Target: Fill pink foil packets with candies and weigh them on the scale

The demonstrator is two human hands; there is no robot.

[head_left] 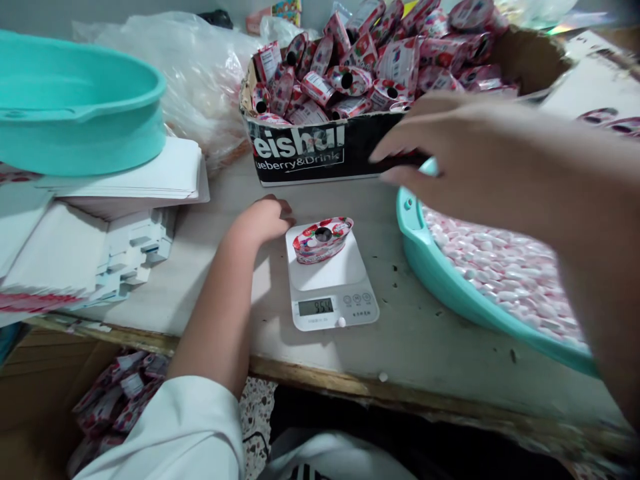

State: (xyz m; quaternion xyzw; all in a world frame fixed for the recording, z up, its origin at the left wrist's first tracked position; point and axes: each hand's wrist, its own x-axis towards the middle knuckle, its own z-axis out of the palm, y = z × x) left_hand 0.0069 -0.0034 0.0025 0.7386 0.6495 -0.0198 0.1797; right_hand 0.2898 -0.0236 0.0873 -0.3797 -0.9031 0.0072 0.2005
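A small pouch (320, 252), printed in red, pink and white with a dark round spot (323, 234) on top, sits on the white scale (330, 277) at the frame's centre. The display (316, 306) seems to read 95.4. The left hand (263, 219) is at the scale's upper-left corner, fingers bent; whether together, I cannot tell. The right hand (433, 150), blurred at upper right, has thumb and fingers apart before a black box (300, 150) lettered "eishui" and "ueberry&Drink", heaped with similar pouches (350, 80).
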